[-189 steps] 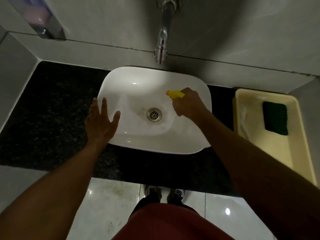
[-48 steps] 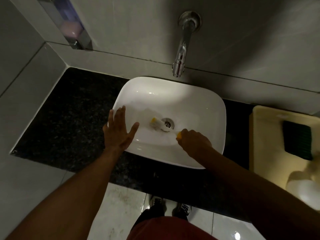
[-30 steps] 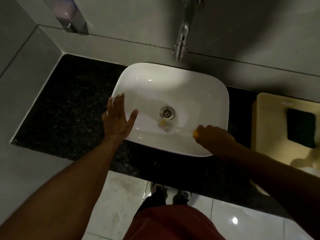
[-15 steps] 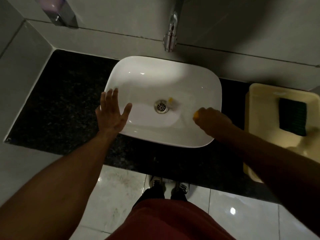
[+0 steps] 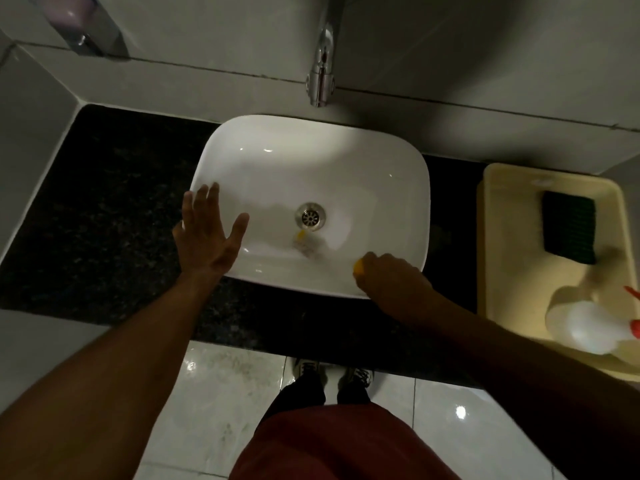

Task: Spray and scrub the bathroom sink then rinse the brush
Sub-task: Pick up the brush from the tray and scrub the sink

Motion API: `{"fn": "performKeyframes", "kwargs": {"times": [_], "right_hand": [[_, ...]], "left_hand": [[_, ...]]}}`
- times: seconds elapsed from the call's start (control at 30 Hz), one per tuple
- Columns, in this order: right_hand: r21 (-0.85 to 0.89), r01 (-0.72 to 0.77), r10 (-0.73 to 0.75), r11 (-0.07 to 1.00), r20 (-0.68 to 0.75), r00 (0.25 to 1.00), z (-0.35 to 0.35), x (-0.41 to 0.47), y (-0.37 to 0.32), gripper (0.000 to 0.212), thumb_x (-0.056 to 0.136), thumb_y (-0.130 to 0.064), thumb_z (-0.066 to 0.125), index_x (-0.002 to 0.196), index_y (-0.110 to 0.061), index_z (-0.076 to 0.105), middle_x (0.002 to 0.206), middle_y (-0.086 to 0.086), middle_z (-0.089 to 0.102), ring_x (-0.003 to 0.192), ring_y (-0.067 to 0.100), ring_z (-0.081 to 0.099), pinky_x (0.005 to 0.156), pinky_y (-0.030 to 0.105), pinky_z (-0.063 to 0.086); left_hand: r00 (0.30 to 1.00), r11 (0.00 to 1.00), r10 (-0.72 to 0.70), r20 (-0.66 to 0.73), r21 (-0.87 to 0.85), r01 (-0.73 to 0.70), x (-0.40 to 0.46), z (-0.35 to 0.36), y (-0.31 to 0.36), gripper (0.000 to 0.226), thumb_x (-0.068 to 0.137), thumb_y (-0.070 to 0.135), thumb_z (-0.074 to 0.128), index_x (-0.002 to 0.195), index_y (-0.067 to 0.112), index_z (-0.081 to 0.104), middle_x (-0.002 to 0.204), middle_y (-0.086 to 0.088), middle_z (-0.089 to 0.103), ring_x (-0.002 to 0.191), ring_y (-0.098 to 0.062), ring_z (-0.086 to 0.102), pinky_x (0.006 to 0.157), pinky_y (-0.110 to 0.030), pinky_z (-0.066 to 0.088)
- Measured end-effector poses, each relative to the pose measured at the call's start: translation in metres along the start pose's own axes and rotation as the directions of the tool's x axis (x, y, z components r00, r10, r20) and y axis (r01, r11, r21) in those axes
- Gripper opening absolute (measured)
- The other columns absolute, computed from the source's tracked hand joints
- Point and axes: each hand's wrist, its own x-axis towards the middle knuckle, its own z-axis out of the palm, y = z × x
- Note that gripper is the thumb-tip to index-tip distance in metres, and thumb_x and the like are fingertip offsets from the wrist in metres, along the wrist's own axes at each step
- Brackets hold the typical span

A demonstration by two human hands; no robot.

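Observation:
A white basin sink (image 5: 277, 161) sits on a black granite counter (image 5: 104, 220), with a steel drain (image 5: 310, 216) in its middle. My right hand (image 5: 391, 273) grips the yellow handle of a brush over the sink's near right rim. The blurred brush head (image 5: 304, 244) presses on the basin floor just below the drain. My left hand (image 5: 207, 233) lies flat on the sink's left rim, fingers spread, holding nothing. A chrome tap (image 5: 322, 74) hangs over the back of the basin.
A cream plastic tray (image 5: 502, 237) stands on the counter at the right. It holds a dark green scrub pad (image 5: 568, 232) and a white spray bottle (image 5: 585, 327) with a red trigger. A soap dispenser (image 5: 86, 29) hangs on the wall at top left.
The brush head has swept from the right of the drain to just below it. My right hand shifted slightly along the near rim. My left hand stayed on the left rim.

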Motion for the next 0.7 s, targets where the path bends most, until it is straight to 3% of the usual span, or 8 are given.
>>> {"fn": "performKeyframes", "kwargs": {"times": [0.03, 0.13, 0.2, 0.3, 0.43, 0.6, 0.7], "right_hand": [[0.033, -0.023, 0.026, 0.999, -0.084, 0.996, 0.000, 0.012, -0.006, 0.044, 0.090, -0.028, 0.017, 0.099, -0.005, 0.054, 0.085, 0.014, 0.056, 0.069, 0.033, 0.059, 0.059, 0.041, 0.043], [0.107, -0.105, 0.119, 0.989, -0.131, 0.984, -0.009, 0.030, -0.014, 0.022, 0.100, -0.024, 0.038, 0.097, -0.007, 0.052, 0.087, 0.014, 0.058, 0.081, 0.035, 0.064, 0.065, 0.039, 0.043], [0.118, -0.176, 0.190, 0.977, -0.119, 0.975, -0.014, 0.036, -0.011, 0.027, 0.100, -0.030, 0.041, 0.103, -0.006, 0.053, 0.092, 0.014, 0.059, 0.090, 0.037, 0.065, 0.069, 0.039, 0.045], [0.189, -0.188, 0.205, 0.964, -0.077, 0.976, -0.026, 0.063, -0.033, 0.024, 0.099, -0.022, 0.041, 0.109, -0.006, 0.057, 0.089, 0.012, 0.060, 0.095, 0.037, 0.065, 0.067, 0.037, 0.041], [0.370, -0.253, 0.315, 0.894, -0.117, 0.942, -0.042, 0.097, -0.052, 0.030, 0.095, -0.017, 0.045, 0.122, -0.013, 0.059, 0.114, 0.014, 0.065, 0.107, 0.036, 0.063, 0.080, 0.038, 0.046], [0.312, -0.353, 0.401, 0.882, -0.105, 0.910, -0.029, 0.072, 0.002, 0.012, 0.095, -0.020, 0.046, 0.098, -0.012, 0.054, 0.103, 0.016, 0.063, 0.100, 0.038, 0.064, 0.073, 0.037, 0.041], [0.218, -0.364, 0.386, 0.906, -0.069, 0.920, -0.011, 0.034, 0.006, 0.018, 0.099, -0.021, 0.044, 0.107, -0.006, 0.051, 0.105, 0.018, 0.062, 0.100, 0.040, 0.063, 0.076, 0.043, 0.048]], "left_hand": [[1.000, 1.000, 0.000, -0.002, 0.004, 0.000, 0.000, 0.000, -0.001, 0.082, 0.089, 0.073, 0.022, 0.157, 0.029, 0.008, 0.165, 0.000, 0.013, 0.154, -0.027, 0.007, 0.112, -0.062, 0.025], [1.000, 1.000, -0.004, 0.000, 0.010, 0.004, 0.000, 0.000, -0.001, 0.082, 0.089, 0.073, 0.021, 0.157, 0.029, 0.009, 0.165, 0.001, 0.014, 0.154, -0.026, 0.006, 0.111, -0.062, 0.025], [1.000, 1.000, -0.014, 0.003, 0.006, 0.014, -0.001, 0.000, -0.002, 0.082, 0.089, 0.073, 0.022, 0.157, 0.029, 0.010, 0.165, 0.000, 0.014, 0.154, -0.025, 0.005, 0.112, -0.061, 0.025], [1.000, 1.000, -0.024, 0.004, 0.019, 0.024, -0.001, -0.001, 0.000, 0.082, 0.089, 0.073, 0.022, 0.157, 0.029, 0.011, 0.165, 0.001, 0.015, 0.154, -0.025, 0.005, 0.113, -0.059, 0.024], [1.000, 0.999, -0.028, -0.005, 0.022, 0.028, -0.002, -0.001, 0.000, 0.083, 0.088, 0.074, 0.019, 0.157, 0.028, 0.011, 0.166, 0.001, 0.015, 0.154, -0.024, 0.005, 0.114, -0.058, 0.024], [1.000, 1.000, -0.024, -0.016, 0.003, 0.024, 0.000, 0.000, -0.002, 0.083, 0.089, 0.073, 0.018, 0.158, 0.027, 0.010, 0.166, 0.000, 0.014, 0.154, -0.023, 0.006, 0.115, -0.054, 0.024], [1.000, 0.999, -0.017, -0.021, -0.029, 0.017, -0.001, 0.000, -0.005, 0.081, 0.090, 0.071, 0.023, 0.157, 0.027, 0.011, 0.166, -0.001, 0.016, 0.154, -0.025, 0.007, 0.115, -0.054, 0.024]]}}
